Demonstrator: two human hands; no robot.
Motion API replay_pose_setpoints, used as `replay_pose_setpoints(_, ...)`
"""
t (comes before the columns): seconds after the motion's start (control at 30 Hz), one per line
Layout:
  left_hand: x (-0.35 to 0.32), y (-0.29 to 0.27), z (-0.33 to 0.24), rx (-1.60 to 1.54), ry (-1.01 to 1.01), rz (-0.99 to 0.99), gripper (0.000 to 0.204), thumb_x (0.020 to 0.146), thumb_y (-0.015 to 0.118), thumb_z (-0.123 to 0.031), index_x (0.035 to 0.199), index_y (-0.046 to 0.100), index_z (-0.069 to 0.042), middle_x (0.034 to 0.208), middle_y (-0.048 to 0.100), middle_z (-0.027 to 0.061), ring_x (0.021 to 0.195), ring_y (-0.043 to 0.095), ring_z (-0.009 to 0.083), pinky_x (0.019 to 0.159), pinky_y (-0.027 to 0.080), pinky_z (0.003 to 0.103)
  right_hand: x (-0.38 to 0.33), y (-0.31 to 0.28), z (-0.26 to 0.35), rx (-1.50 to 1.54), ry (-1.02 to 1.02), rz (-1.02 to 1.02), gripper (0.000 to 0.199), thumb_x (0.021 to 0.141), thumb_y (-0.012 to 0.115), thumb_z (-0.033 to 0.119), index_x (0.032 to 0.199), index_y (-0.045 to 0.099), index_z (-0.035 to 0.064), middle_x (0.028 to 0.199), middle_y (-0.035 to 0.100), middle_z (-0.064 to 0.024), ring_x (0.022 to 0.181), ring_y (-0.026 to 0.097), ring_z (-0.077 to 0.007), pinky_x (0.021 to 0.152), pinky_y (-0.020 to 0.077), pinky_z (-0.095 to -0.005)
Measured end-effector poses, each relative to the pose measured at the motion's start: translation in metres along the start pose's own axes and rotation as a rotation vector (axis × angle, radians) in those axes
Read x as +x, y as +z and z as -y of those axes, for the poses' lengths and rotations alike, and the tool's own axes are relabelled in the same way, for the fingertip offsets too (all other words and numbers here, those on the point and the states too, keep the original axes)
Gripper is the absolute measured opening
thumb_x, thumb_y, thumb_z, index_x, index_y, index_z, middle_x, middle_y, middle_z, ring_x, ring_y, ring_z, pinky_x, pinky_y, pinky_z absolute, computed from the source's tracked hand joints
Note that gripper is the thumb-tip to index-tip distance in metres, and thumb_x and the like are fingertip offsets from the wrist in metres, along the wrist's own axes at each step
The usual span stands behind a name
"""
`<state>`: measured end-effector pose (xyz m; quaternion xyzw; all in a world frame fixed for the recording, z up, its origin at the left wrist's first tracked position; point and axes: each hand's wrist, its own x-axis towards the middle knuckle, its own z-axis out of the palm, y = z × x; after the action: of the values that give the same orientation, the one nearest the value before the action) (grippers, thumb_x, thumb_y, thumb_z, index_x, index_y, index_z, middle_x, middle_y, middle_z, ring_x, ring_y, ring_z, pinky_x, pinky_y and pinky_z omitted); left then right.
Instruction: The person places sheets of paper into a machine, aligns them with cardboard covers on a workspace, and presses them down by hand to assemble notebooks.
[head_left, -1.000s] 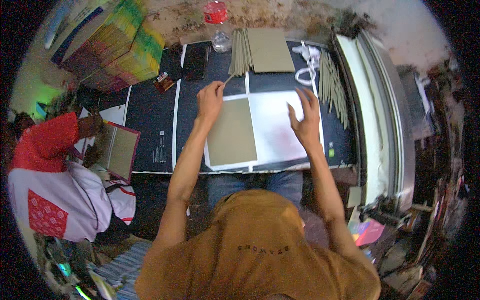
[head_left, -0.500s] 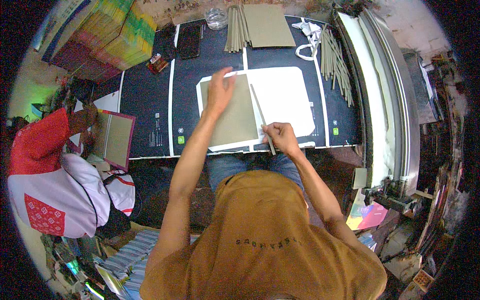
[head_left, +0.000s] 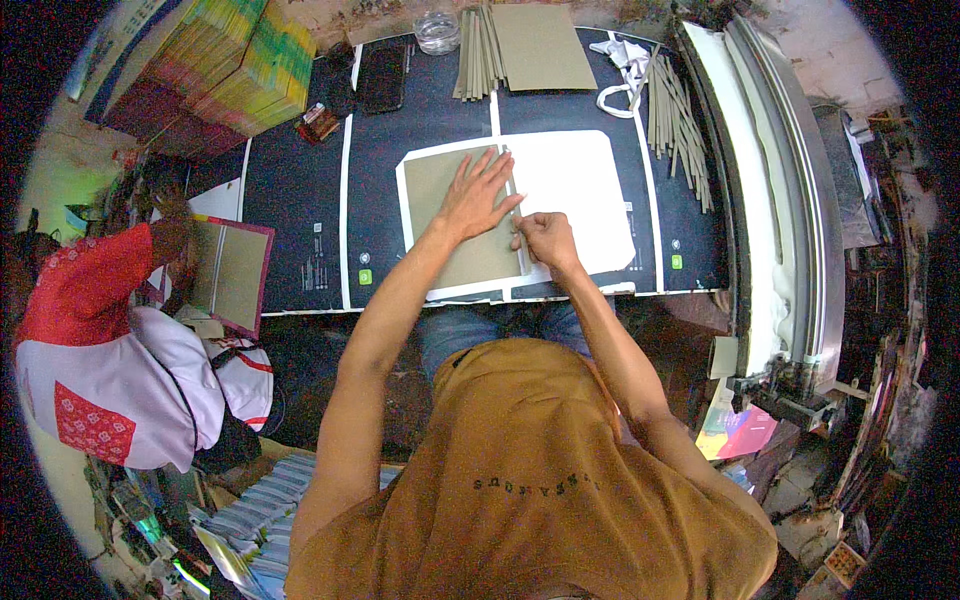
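Note:
A white sheet [head_left: 575, 195] lies on the dark work table [head_left: 300, 215]. A grey-brown board [head_left: 440, 185] rests on its left half. My left hand [head_left: 478, 195] presses flat on that board, fingers spread. A narrow grey-brown strip [head_left: 515, 215] lies along the board's right edge. My right hand [head_left: 545, 237] pinches the near end of this strip, right beside my left hand.
At the far edge lie a stack of boards [head_left: 545, 45], loose strips [head_left: 475, 55], a glass [head_left: 437, 30] and a dark phone [head_left: 383, 75]. More strips [head_left: 675, 120] lie right. Coloured stacks [head_left: 215, 70] stand far left. A person in red [head_left: 85, 290] works on a framed board [head_left: 238, 275].
My right hand has drawn back from the sheet's far right to the strip at the board's edge. My left hand has slid toward the board's middle.

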<state>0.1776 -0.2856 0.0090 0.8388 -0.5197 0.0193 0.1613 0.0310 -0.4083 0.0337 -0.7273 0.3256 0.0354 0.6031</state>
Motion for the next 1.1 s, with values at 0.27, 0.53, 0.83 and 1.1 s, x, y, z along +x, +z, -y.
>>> replay_pose_setpoints(0.27, 0.002, 0.007, 0.001, 0.051, -0.007, -0.027, 0.075, 0.098, 0.049, -0.058, 0.152, 0.041, -0.006, 0.161, 0.035, 0.0076, 0.150, 0.027, 0.0313, 0.121, 0.021, 0.056, -0.018, -0.002, -0.007, 0.026, 0.054, -0.002, 0.026, 0.093, 0.068, 0.021, 0.087, 0.072, -0.0046, 0.065, 0.069, -0.0079, 0.042, 0.042, -0.0062, 0.039, 0.0316, -0.0253)
replay_pose_setpoints(0.53, 0.003, 0.008, -0.002, 0.032, 0.005, -0.061, 0.075, 0.097, 0.051, -0.058, 0.151, 0.042, -0.007, 0.161, 0.035, 0.0075, 0.150, 0.027, 0.0302, 0.121, 0.021, 0.056, -0.053, -0.007, -0.030, -0.007, 0.111, 0.006, 0.030, 0.092, 0.068, 0.026, 0.083, 0.077, -0.0005, 0.066, 0.071, -0.0047, 0.055, 0.055, -0.0103, 0.055, 0.0463, -0.0298)
replay_pose_setpoints(0.83, 0.001, 0.010, 0.000, 0.060, -0.001, -0.081, 0.074, 0.097, 0.050, -0.059, 0.149, 0.046, -0.006, 0.159, 0.039, 0.0060, 0.150, 0.029, 0.0278, 0.123, 0.018, 0.054, -0.146, -0.047, -0.042, -0.008, 0.198, 0.019, 0.032, 0.096, 0.069, 0.031, 0.085, 0.075, 0.0010, 0.067, 0.071, -0.0012, 0.057, 0.052, -0.0063, 0.053, 0.0411, -0.0261)
replay_pose_setpoints(1.1, 0.002, 0.008, 0.003, 0.067, 0.019, -0.041, 0.077, 0.097, 0.049, -0.059, 0.152, 0.040, -0.005, 0.160, 0.037, 0.0093, 0.149, 0.029, 0.0320, 0.122, 0.020, 0.055, -0.127, -0.045, -0.032, -0.276, -0.215, -0.127, 0.028, 0.093, 0.071, 0.027, 0.098, 0.073, -0.0011, 0.086, 0.074, -0.0162, 0.068, 0.068, -0.0212, 0.066, 0.0533, -0.0356)
